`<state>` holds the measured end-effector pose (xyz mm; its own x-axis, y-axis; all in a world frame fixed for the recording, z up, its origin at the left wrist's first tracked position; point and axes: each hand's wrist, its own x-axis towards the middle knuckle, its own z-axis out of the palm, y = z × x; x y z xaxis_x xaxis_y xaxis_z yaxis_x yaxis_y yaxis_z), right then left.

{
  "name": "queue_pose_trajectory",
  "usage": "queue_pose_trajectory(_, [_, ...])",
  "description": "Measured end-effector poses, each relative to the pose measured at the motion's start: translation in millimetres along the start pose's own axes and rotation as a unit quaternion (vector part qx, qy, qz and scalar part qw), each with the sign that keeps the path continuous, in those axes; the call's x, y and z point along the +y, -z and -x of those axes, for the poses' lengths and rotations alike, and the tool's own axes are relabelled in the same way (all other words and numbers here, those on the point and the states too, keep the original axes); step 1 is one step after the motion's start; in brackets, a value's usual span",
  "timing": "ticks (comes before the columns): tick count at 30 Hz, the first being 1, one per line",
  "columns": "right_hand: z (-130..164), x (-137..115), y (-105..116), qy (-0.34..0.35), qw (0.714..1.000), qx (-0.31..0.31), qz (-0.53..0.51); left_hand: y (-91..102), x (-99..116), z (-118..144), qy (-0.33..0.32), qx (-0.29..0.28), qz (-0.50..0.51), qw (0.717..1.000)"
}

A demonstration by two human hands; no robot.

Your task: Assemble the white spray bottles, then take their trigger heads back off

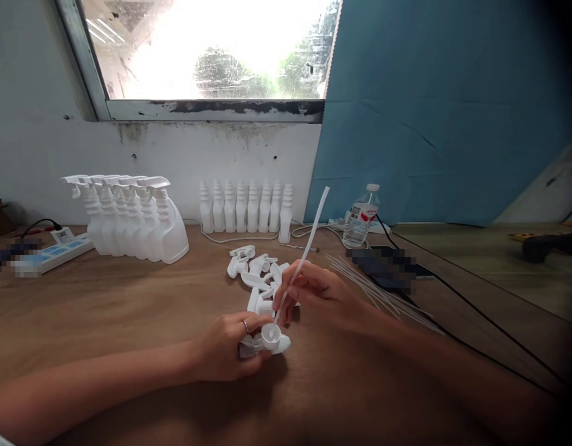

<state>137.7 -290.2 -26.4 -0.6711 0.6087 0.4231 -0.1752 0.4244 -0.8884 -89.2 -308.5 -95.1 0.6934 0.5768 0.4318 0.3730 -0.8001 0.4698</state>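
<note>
My left hand (230,347), with a ring on one finger, is closed around a white trigger spray head (271,336). The round cap of the spray head faces up toward me. In my right hand (316,294) a thin white plastic tube (316,220) is pinched between thumb and fingers. The tube slants up to the right, its lower end at the cap's opening; whether it sits inside the socket I cannot tell. Just behind my hands lies a pile of white spray heads (260,272), partly hidden by my right hand.
Spray bottles with heads fitted (141,217) stand at the left, and headless white bottles (246,207) line the wall. Loose tubes (383,291) lie to the right, near phones (383,266), a water bottle (361,217) and a black cable (490,328). A power strip (57,254) is far left.
</note>
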Motion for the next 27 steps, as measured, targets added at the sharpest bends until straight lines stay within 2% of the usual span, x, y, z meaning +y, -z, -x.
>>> queue_pose_trajectory(7, [3,5,-1,-0.024,0.999,-0.016,0.043,0.3,0,0,-0.001,-0.009,0.001,1.000])
queue_pose_trajectory(10, [2,6,-3,-0.034,0.990,-0.016,0.136,1.0,1,0,-0.003,-0.007,-0.003,1.000])
queue_pose_trajectory(14, [3,14,-6,-0.001,0.970,-0.024,0.243,1.8,1,-1,-0.003,-0.012,-0.001,1.000])
queue_pose_trajectory(20, [9,25,-10,-0.021,0.966,-0.034,0.254,-0.2,-5,2,-0.012,-0.025,0.014,1.000])
queue_pose_trajectory(25, [6,26,-14,0.033,0.953,-0.055,0.295,0.6,-6,0,-0.004,-0.036,0.039,0.999])
queue_pose_trajectory(27, [5,26,-15,0.028,0.949,-0.055,0.310,1.7,-4,-1,-0.009,-0.034,0.048,0.998])
